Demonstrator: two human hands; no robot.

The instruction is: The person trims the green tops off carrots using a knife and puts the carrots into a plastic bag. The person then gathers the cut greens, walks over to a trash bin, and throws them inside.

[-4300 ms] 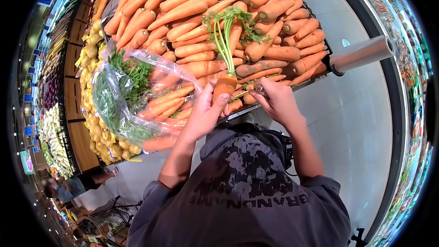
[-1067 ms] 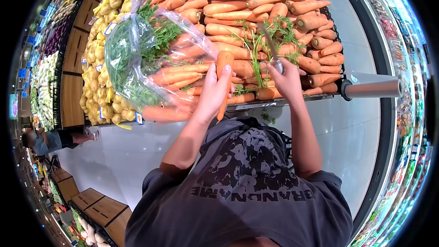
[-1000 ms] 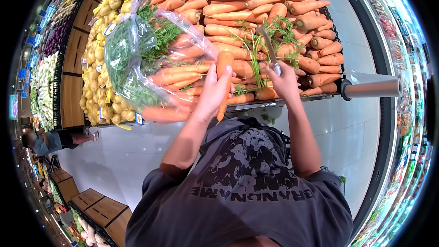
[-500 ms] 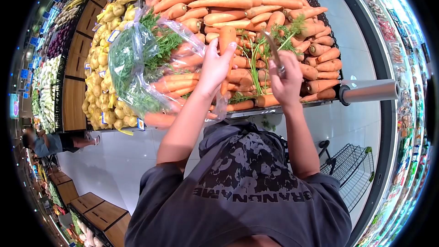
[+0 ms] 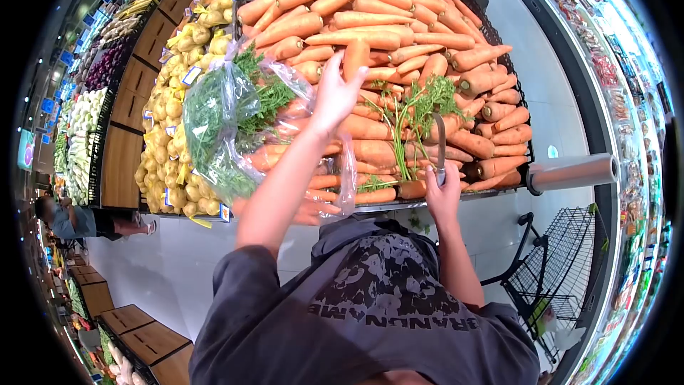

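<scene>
My left hand (image 5: 338, 93) reaches over the carrot pile (image 5: 377, 25), its fingers around a topless carrot (image 5: 356, 57). Lower right, at the bin's front edge, my right hand (image 5: 443, 189) is closed on the handle of a knife (image 5: 440, 144), its curved blade pointing up across the carrots. Cut green carrot tops (image 5: 427, 103) lie on the pile just left of and above the blade. Left of my left forearm, a clear plastic bag (image 5: 231, 125) holds leafy greens and carrots, with its open side toward the right.
Netted yellow bags of potatoes (image 5: 167, 128) fill the left side of the display. A plastic bag roll (image 5: 573, 171) sticks out at the bin's right corner. A wire shopping cart (image 5: 563, 257) stands at lower right. Another person (image 5: 78, 221) is at far left.
My left hand has moved forward over the pile with the carrot. My right hand has dropped toward the bin's front edge with the knife. More of the shopping cart shows at right.
</scene>
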